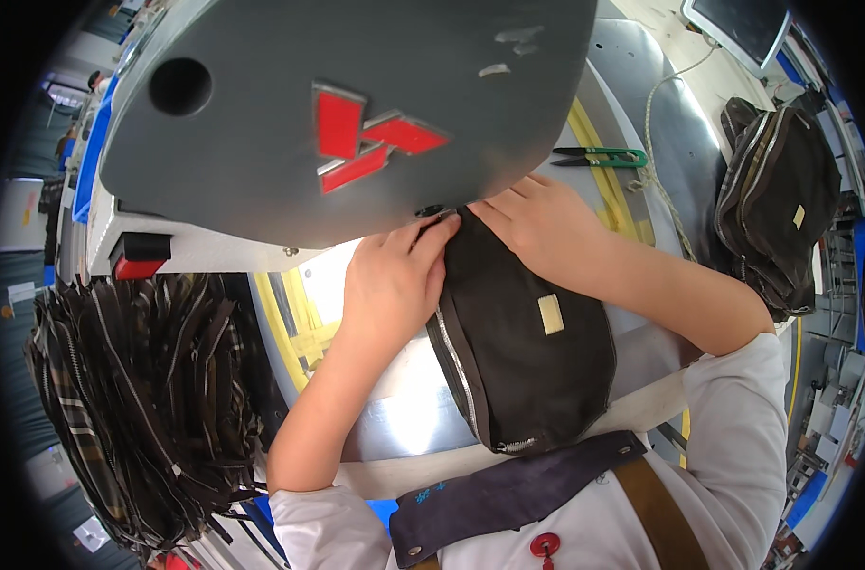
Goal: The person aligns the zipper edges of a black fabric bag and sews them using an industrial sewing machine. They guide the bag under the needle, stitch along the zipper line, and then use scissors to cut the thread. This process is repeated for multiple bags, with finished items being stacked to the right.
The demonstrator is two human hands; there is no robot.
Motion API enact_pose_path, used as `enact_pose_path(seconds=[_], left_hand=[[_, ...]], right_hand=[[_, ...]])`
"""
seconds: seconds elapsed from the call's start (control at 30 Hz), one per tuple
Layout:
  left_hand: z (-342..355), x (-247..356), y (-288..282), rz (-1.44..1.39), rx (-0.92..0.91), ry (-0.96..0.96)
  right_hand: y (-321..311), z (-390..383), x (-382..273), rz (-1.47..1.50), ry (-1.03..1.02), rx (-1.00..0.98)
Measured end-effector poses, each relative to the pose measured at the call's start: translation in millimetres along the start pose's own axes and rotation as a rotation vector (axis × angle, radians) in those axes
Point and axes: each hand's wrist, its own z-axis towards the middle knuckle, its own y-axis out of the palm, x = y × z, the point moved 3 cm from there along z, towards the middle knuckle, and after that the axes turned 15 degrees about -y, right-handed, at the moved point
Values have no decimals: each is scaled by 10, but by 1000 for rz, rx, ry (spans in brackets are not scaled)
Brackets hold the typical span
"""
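Note:
A black fabric bag with a silver zipper along its left side and a small cream label lies on the metal work plate, its far end running under a dark grey sewing machine head. My left hand is closed at the bag's far left corner, fingertips pinched together on the edge beside the machine. Across the far right part of the bag rests my right hand, its fingers bent and gripping the fabric edge. The machine head hides some right fingertips and the stitching spot.
Green-handled thread snips lie beyond my right hand. A thick pile of dark zippered bag pieces hangs at the left. Another black bag sits at the right, near a pale cord. Yellow tape marks the plate.

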Motion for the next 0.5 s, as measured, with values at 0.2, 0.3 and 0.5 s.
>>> enact_pose_path(seconds=[0.2,0.3,0.5], left_hand=[[-61,12,0,15,44,68],[-59,10,-4,31,43,75],[-62,12,2,18,50,73]], right_hand=[[1,8,-29,10,-15,-18],[3,8,-21,26,-20,-19],[0,18,-21,15,-21,-4]])
